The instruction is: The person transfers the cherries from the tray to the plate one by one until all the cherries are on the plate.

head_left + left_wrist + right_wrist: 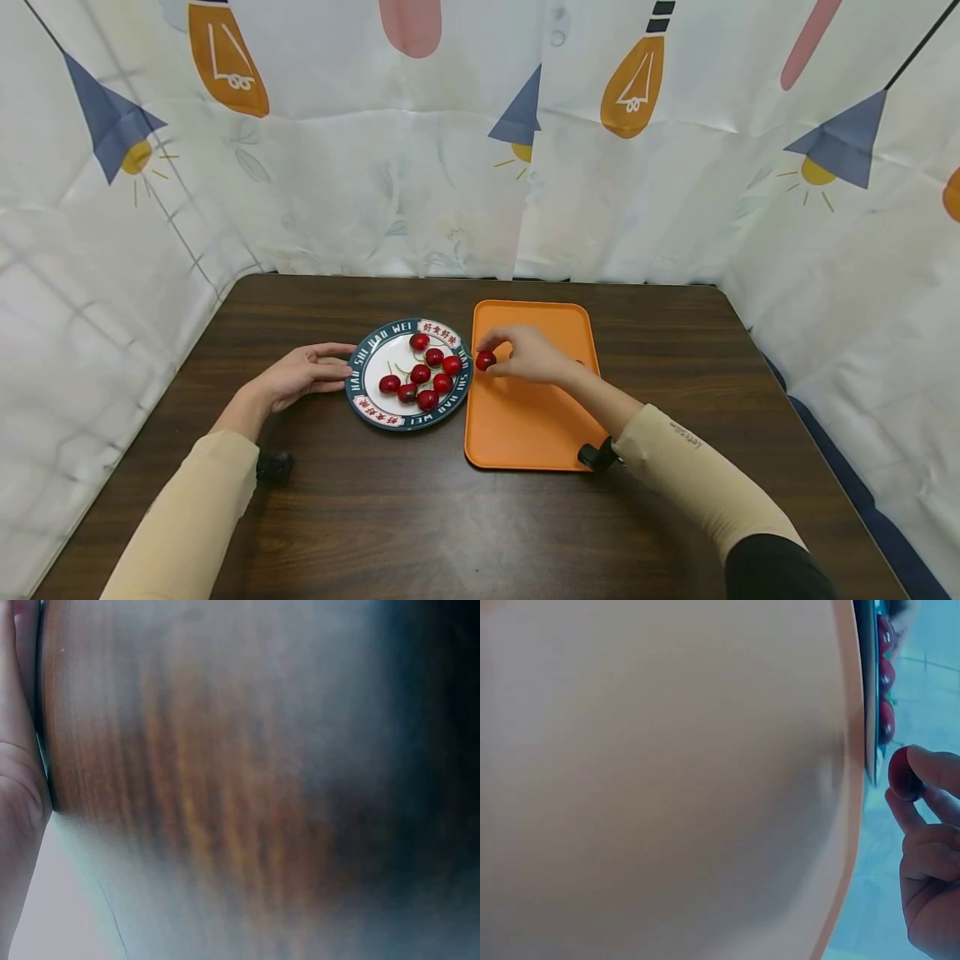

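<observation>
A round plate (362,367) with a dark teal patterned rim and white middle holds several red cherries (420,373), some with stems. My left hand (303,375) lies at the plate's left rim, its fairly straight fingers touching the edge. Between thumb and fingers, my right hand (528,354) pinches one dark red cherry (904,776). That cherry is just right of the plate, over the left edge of an orange tray (525,433). Only the side of the left hand (19,780) shows in the left wrist view.
Both plate and tray stand on a dark wood-grain table (360,517), the tray on the right. A small red bit (580,362) peeks out beside my right wrist, mostly hidden. A patterned white curtain (450,192) hangs behind the table and along its sides.
</observation>
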The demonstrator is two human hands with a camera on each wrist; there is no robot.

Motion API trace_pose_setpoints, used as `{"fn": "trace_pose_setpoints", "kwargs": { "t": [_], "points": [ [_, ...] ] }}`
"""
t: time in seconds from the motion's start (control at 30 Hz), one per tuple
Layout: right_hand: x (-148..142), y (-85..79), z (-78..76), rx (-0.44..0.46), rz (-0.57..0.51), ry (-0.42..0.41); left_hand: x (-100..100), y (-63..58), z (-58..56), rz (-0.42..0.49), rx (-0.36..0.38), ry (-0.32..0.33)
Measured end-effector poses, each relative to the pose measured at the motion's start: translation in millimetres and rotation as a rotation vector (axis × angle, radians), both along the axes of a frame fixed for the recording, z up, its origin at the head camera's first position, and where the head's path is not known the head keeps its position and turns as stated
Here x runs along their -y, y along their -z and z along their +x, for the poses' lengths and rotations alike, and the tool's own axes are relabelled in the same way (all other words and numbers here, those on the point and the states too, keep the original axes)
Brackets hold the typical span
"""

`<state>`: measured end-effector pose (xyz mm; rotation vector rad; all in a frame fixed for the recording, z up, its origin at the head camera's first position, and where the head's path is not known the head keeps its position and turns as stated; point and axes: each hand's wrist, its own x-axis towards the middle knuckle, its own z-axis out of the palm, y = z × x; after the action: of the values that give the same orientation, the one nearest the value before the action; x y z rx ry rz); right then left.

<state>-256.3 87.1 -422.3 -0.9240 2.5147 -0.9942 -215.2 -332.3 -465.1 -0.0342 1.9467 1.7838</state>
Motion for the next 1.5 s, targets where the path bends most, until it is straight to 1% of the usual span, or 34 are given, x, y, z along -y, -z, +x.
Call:
{"fn": "trace_pose_setpoints", "kwargs": {
  "t": [0.23, 0.57, 0.8, 1.0, 1.33, 1.5],
  "points": [
    [15.8, 2.3, 1.7, 0.025, 0.001, -0.036, 0.9, 0.9, 0.0, -0.003, 0.001, -0.001],
    [34.7, 10.8, -2.3, 0.030, 0.011, -0.077, 1.1, 2.2, -0.6, -0.007, -0.009, 0.004],
    [45.5, 7.3, -1.2, 0.023, 0.031, -0.098, -0.1, 1.4, 0.1, 0.003, -0.004, -0.003],
    [55.1, 4.9, -1.1, 0.019, 0.038, -0.108, -0.7, 1.8, 0.5, 0.011, -0.014, 0.007],
    [67.1, 3.0, -5.2, 0.025, 0.078, -0.119, -0.7, -1.1, 2.0, 0.005, -0.010, 0.014],
    [74.5, 5.0, -7.9, 0.032, 0.093, -0.113, -0.5, 0.1, 1.4, 0.001, -0.014, 0.010]
  ]
}}
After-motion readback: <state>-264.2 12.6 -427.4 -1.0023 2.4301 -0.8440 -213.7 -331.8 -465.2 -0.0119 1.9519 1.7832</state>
